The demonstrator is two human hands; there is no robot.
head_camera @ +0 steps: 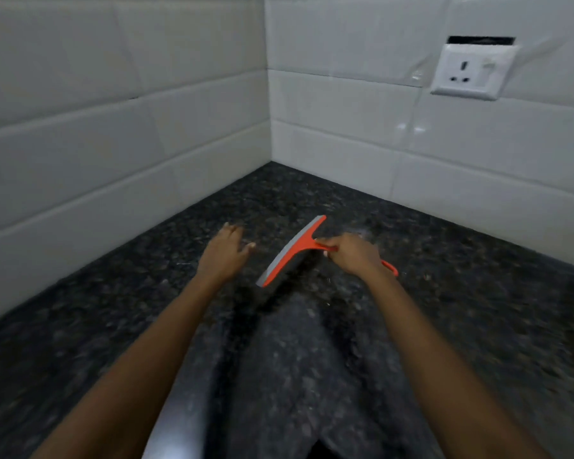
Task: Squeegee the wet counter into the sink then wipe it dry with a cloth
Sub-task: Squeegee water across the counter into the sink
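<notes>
An orange squeegee with a grey rubber blade lies tilted over the dark speckled granite counter. My right hand is closed around its orange handle, whose loop end sticks out behind the wrist. The blade runs diagonally from upper right to lower left, with its lower edge near the counter. My left hand hovers flat over the counter just left of the blade, fingers apart and holding nothing. No sink and no cloth are in view.
White tiled walls meet in a corner behind the counter. A white wall socket sits on the right wall, hanging slightly loose. A pale reflective streak runs along the counter near the bottom.
</notes>
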